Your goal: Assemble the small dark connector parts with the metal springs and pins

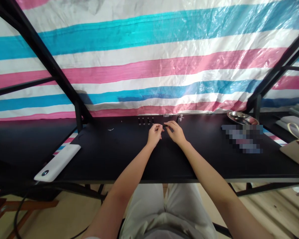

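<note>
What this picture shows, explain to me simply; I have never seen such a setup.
There is no machine: a person works with a bare left hand and right hand. The one picture comes from a camera on their head, looking forward and down. On the black table are a row of small black pieces, a white device at left and a metal plate at right. The right fingertips pinch a small dark piece; whether the left hand holds anything is too small to tell.

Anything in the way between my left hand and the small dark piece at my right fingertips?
Nothing visible between your left hand and the small dark piece  at your right hand; the black pieces sit farther back.
</note>
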Demonstrator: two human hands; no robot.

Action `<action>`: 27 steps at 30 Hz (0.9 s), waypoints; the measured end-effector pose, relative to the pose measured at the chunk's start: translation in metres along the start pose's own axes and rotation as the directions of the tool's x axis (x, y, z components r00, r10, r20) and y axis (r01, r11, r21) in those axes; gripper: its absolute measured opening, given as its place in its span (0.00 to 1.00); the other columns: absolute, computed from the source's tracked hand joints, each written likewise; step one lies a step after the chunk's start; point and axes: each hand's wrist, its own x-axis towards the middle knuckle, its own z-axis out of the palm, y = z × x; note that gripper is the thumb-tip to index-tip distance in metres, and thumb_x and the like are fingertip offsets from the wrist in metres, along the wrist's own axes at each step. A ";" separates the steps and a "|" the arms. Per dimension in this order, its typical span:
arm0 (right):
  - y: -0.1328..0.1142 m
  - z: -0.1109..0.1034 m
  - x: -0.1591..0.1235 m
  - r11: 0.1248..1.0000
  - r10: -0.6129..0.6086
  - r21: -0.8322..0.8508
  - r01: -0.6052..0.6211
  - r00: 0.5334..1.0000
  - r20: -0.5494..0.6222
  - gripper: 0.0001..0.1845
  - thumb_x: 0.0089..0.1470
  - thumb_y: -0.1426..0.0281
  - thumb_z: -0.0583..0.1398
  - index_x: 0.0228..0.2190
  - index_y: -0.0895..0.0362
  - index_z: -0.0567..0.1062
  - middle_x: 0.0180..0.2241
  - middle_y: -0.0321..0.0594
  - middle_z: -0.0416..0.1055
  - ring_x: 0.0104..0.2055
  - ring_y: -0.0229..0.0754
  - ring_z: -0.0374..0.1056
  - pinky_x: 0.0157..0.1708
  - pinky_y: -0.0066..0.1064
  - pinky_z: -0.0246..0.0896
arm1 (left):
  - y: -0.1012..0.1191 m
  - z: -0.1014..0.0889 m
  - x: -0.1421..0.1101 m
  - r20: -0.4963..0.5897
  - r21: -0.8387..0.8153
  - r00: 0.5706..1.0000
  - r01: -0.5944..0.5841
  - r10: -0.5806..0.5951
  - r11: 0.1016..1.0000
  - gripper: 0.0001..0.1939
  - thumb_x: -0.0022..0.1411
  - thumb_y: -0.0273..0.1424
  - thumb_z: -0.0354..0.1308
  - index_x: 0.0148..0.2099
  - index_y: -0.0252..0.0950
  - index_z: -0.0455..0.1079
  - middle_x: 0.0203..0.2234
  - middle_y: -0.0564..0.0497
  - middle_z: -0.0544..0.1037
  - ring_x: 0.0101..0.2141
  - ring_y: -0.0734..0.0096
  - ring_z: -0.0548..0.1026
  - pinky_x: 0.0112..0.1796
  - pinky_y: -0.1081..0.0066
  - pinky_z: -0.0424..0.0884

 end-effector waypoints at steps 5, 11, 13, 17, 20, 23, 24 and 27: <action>0.002 -0.001 -0.001 0.999 0.033 0.011 -0.032 0.999 -0.031 0.17 0.56 0.68 0.51 0.46 0.55 0.69 0.40 0.44 0.69 0.37 0.41 0.67 0.39 0.34 0.64 | -0.003 0.000 0.002 -0.008 -0.001 1.000 -0.023 0.023 1.000 0.13 0.56 0.38 0.53 0.38 0.33 0.63 0.27 0.52 0.73 0.11 0.86 0.62 0.14 0.79 0.58; 0.002 0.000 0.000 0.975 0.193 0.125 -0.182 0.978 -0.081 0.18 0.57 0.61 0.50 0.42 0.57 0.71 0.35 0.43 0.71 0.26 0.36 0.66 0.29 0.30 0.64 | -0.006 -0.001 0.005 -0.025 -0.013 0.999 -0.041 0.041 0.999 0.09 0.55 0.32 0.53 0.39 0.35 0.60 0.29 0.54 0.72 0.11 0.87 0.62 0.12 0.80 0.58; -0.001 0.000 0.001 0.949 0.262 0.200 -0.245 0.963 -0.065 0.19 0.56 0.59 0.49 0.41 0.58 0.71 0.32 0.42 0.72 0.22 0.35 0.64 0.26 0.29 0.63 | -0.007 -0.001 0.005 -0.025 -0.014 0.999 -0.047 0.047 0.999 0.09 0.55 0.31 0.53 0.39 0.35 0.60 0.30 0.54 0.71 0.11 0.88 0.62 0.12 0.81 0.58; -0.007 -0.003 0.002 0.906 0.329 0.294 -0.304 0.944 -0.039 0.20 0.55 0.55 0.50 0.36 0.58 0.71 0.26 0.38 0.70 0.19 0.33 0.62 0.23 0.27 0.61 | -0.008 -0.001 0.005 -0.028 -0.009 0.998 -0.061 0.060 0.998 0.09 0.55 0.31 0.54 0.39 0.36 0.61 0.33 0.53 0.70 0.12 0.88 0.63 0.12 0.81 0.59; -0.009 -0.004 0.002 0.889 0.351 0.322 -0.326 0.936 -0.021 0.21 0.54 0.53 0.50 0.31 0.57 0.69 0.23 0.36 0.68 0.18 0.33 0.61 0.21 0.26 0.59 | -0.008 -0.001 0.004 -0.022 0.008 0.997 -0.075 0.076 0.997 0.09 0.55 0.31 0.54 0.39 0.35 0.62 0.35 0.52 0.70 0.13 0.88 0.64 0.13 0.81 0.58; -0.008 -0.004 0.002 0.878 0.369 0.333 -0.344 0.929 -0.013 0.20 0.52 0.52 0.53 0.27 0.57 0.67 0.20 0.33 0.65 0.17 0.33 0.60 0.19 0.25 0.57 | -0.007 -0.002 0.004 -0.014 0.036 0.996 -0.085 0.085 0.996 0.09 0.55 0.31 0.54 0.40 0.35 0.63 0.36 0.51 0.70 0.13 0.89 0.64 0.13 0.82 0.58; -0.007 -0.004 0.002 0.875 0.373 0.335 -0.348 0.928 -0.010 0.19 0.51 0.52 0.53 0.26 0.56 0.67 0.19 0.33 0.64 0.16 0.33 0.59 0.18 0.25 0.56 | -0.007 -0.002 0.003 -0.014 0.044 0.996 -0.086 0.086 0.995 0.09 0.55 0.31 0.54 0.40 0.35 0.63 0.36 0.51 0.70 0.13 0.89 0.64 0.13 0.82 0.58; -0.004 -0.003 0.001 0.865 0.386 0.344 -0.364 0.923 0.006 0.19 0.50 0.53 0.54 0.25 0.56 0.66 0.17 0.31 0.61 0.16 0.32 0.58 0.17 0.25 0.54 | -0.008 -0.002 0.003 -0.017 0.064 0.996 -0.088 0.089 0.994 0.09 0.55 0.31 0.54 0.40 0.35 0.63 0.35 0.51 0.71 0.13 0.88 0.65 0.14 0.82 0.59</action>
